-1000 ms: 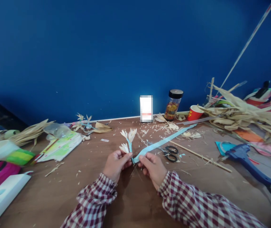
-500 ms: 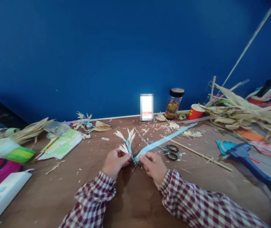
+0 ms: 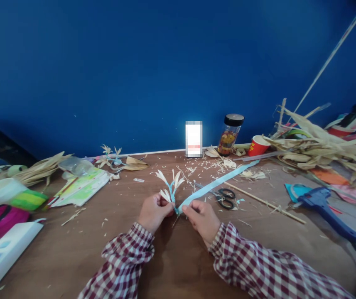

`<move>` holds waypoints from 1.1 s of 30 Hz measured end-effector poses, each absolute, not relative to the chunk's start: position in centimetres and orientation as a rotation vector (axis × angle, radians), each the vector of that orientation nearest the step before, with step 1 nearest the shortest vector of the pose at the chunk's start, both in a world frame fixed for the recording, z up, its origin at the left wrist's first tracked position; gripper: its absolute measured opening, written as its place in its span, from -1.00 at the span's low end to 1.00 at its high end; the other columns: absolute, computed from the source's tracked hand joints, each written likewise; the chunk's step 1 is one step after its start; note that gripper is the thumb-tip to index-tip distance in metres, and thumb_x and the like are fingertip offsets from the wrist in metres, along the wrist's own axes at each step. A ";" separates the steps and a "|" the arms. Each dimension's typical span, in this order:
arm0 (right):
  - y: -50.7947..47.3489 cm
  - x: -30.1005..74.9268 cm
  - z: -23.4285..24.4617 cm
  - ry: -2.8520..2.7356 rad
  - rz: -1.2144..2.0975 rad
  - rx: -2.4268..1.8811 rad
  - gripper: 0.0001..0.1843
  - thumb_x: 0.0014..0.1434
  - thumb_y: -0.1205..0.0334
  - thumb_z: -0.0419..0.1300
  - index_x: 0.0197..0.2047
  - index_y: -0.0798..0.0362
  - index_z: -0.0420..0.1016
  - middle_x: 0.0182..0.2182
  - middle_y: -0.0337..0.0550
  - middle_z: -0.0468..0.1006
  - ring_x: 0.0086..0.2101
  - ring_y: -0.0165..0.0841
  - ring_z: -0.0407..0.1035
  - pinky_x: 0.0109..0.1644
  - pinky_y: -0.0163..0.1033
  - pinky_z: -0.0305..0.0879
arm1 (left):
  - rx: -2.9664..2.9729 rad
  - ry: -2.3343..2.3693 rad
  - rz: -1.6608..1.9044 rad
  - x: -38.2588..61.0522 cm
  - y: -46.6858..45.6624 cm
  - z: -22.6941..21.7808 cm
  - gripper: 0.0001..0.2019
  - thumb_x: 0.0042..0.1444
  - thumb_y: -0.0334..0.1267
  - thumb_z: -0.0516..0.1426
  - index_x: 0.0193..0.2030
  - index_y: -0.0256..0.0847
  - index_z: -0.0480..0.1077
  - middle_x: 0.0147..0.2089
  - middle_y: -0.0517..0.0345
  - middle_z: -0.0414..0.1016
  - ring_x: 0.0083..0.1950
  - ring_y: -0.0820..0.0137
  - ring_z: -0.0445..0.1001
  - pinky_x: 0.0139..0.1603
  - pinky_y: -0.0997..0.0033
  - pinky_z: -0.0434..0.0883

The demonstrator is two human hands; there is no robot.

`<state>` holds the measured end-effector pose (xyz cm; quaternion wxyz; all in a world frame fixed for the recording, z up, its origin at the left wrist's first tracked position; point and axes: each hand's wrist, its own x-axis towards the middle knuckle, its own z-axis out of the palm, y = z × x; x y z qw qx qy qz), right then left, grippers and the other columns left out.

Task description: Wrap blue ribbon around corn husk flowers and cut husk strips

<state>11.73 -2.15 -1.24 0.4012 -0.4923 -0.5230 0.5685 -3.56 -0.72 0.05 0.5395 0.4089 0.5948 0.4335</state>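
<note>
Blossoms on the husk-flower spray had turned between the fingers since half a second earlier; the cream heads now stood fanned a little differently, the right-hand one showing wider petals. Both hands kept nearly the same place over the counter.

Left hand: grip pinched on the spray's blue-wrapped stem near its lower end, thumb against the fingers, heads pointing up and away from the person. Thin stem ends stuck out below. Right hand: grip pinched on the near end of a pale-blue strip, just beside the stem base. Whether the strip's tip was already wound round the stem could not be told. From the right thumb the strip ran in a nearly straight diagonal toward the back right.

Location of spray: front centre, between the two hands, tilted slightly leftward.

Surroundings: black-handled scissors lay just beyond the right hand, their blades partly hidden by the strip. A thin wooden stick lay to the right of them, with a blue glue gun farther right. Farther back, a black-lidded jar stood near a red paper cup.
</note>
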 end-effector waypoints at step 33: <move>-1.1 13.0 1.0 -2.355 0.387 -1.192 -0.86 0.11 0.23 0.12 -0.30 0.02 0.49 -0.25 -0.12 0.41 -0.18 -0.29 0.23 -0.09 -0.19 0.15 | 1.337 1.430 0.895 -4.5 -1.0 1.0 -0.89 -0.25 -0.31 0.21 -0.53 -0.24 0.36 -0.61 0.26 0.38 -0.58 0.49 0.32 -0.55 0.52 0.28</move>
